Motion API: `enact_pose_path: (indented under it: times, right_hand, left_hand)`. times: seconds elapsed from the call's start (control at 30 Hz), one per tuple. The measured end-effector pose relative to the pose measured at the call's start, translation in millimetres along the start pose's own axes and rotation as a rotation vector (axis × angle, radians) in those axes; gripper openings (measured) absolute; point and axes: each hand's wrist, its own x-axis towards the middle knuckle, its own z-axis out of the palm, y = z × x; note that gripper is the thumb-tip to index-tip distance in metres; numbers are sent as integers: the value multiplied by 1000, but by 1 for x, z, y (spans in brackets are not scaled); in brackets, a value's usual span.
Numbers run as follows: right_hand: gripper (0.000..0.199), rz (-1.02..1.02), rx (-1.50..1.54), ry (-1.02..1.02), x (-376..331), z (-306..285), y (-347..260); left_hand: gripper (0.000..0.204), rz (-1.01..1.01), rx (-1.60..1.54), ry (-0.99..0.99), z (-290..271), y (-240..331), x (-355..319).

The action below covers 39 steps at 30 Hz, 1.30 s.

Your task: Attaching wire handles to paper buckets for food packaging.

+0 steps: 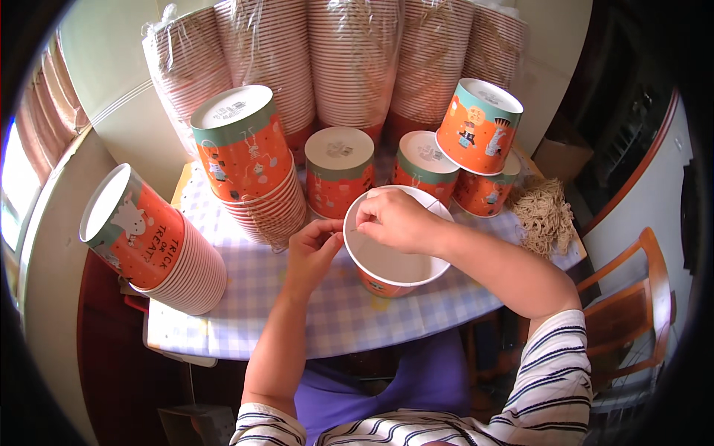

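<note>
A paper bucket (393, 262), white inside and orange outside, stands with its mouth up on the table in front of me. My right hand (401, 221) reaches over its far rim, fingertips pinched together inside near the left wall. Against the outside of that same wall, my left hand (316, 249) has thumb and fingers drawn together close to the rim. What either pinch holds is too small or hidden to make out. A thin strand (437, 202) shows near the bucket's right rim.
A checked cloth covers the table (357, 327). Nested upside-down buckets lean at left (182, 253) and behind it (249, 163). More upturned buckets (339, 167) stand at the back, one (478, 128) stacked on others. Plastic-wrapped stacks (349, 67) line the wall. Right: tangled twine (543, 217), wooden chair (651, 297).
</note>
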Motion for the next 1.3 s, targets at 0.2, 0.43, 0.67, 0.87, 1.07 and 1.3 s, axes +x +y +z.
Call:
enact_pose_path:
  times: [0.2, 0.43, 0.67, 0.87, 1.07, 1.3]
  right_hand:
    - [7, 21, -28, 22, 2, 4, 2]
    - [8, 45, -32, 31, 3, 7, 0]
    - [8, 31, -51, 40, 4, 10, 3]
    - [9, 57, -40, 46, 5, 10, -1]
    - [9, 98, -13, 38, 6, 8, -1]
    - [13, 66, -7, 5, 9, 12, 1]
  left_hand:
    - [17, 17, 6, -15, 0, -1, 0]
    - [18, 27, 19, -24, -2, 0, 0]
    - [18, 14, 13, -25, 0, 1, 0]
    - [18, 12, -3, -25, 0, 2, -1]
    - [17, 26, 35, -26, 1, 1, 0]
    - [18, 23, 115, -45, -5, -3, 0]
